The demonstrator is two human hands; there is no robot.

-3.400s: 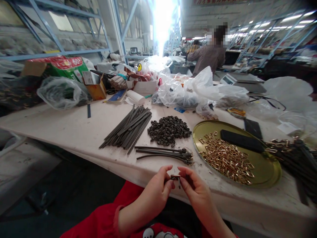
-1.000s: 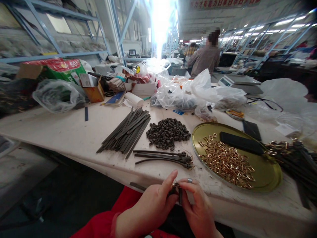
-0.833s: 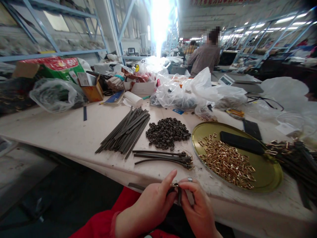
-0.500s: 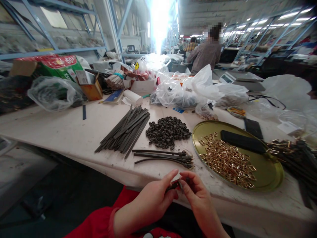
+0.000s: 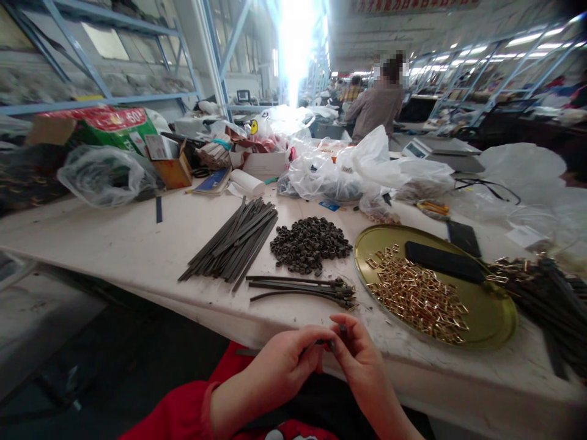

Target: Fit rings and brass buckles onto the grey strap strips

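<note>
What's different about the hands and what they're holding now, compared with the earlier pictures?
The left hand's forefinger, raised before, has come down over the dark strap. The right hand's fingers have shifted around it too, and the gold buckle seen between the hands is now hidden. Neither hand has visibly let go. The strap pile, dark loops and buckle tray look unchanged.

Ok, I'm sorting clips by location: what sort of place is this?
Probably a small-goods workshop or factory floor: gold-coloured buckles heaped in a tray, a pile of dark strips on the worktable, and blue metal racks beyond.
</note>
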